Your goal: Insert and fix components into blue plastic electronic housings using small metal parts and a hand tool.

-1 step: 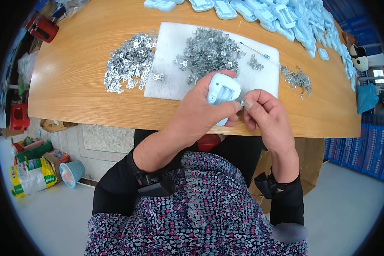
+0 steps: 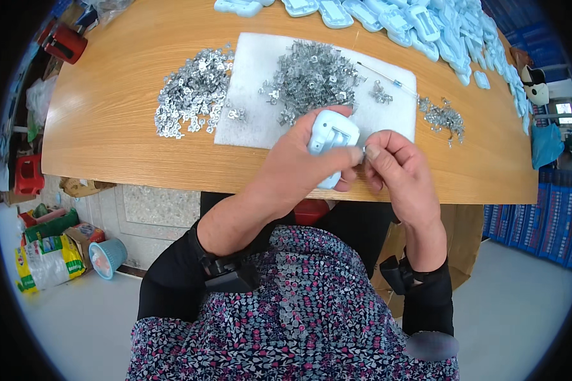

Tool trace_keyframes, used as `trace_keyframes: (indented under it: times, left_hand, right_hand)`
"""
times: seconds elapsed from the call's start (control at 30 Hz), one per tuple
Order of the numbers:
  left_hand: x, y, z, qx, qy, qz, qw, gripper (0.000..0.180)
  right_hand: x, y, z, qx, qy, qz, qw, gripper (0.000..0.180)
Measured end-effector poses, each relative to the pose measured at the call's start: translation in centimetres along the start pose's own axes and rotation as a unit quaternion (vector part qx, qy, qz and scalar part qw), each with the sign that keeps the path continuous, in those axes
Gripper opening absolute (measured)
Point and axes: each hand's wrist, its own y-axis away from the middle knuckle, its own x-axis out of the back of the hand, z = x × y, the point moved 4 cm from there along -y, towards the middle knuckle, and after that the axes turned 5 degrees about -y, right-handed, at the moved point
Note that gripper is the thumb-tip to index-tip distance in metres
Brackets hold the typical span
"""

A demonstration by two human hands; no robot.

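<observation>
My left hand point(image 2: 299, 152) is wrapped round a light blue plastic housing point(image 2: 337, 132) with a recessed, slotted compartment facing up. Its thumb lies across the lower part of the housing and reaches toward my right hand point(image 2: 397, 171). Between thumb and forefinger, the right hand pinches a small shiny metal piece point(image 2: 364, 151), mostly hidden by the fingertips. Both hands are above the table's near edge. Just beyond them, a heap of small metal spring contacts point(image 2: 314, 79) lies on a white foam sheet point(image 2: 251, 76).
Flat metal clips point(image 2: 194, 92) are piled left of the foam sheet. A pen-like stick point(image 2: 388, 77) and a few contacts point(image 2: 380, 94) lie on its right side; more small metal parts point(image 2: 445, 117) sit beyond. Many blue housings point(image 2: 451, 38) cover the wooden table's point(image 2: 108, 114) far right.
My left thumb has shifted slightly right, closer to the right fingertips, and now covers more of the metal piece. The housing stays nearly where it was.
</observation>
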Motion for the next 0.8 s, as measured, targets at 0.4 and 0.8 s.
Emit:
trace_keyframes:
  times: [0.4,0.8]
  left_hand:
    - [0.0,0.0,-1.1,0.103,0.102,-0.045,0.988,0.057]
    - [-0.2,0.0,-1.2,0.092,0.057,-0.032,0.994,0.059]
  right_hand:
    - [-1.1,-0.8,-0.8,0.193,0.293,0.030,0.936,0.010]
    - [-3.1,-0.6,-1.8,0.253,0.531,0.045,0.808,0.013]
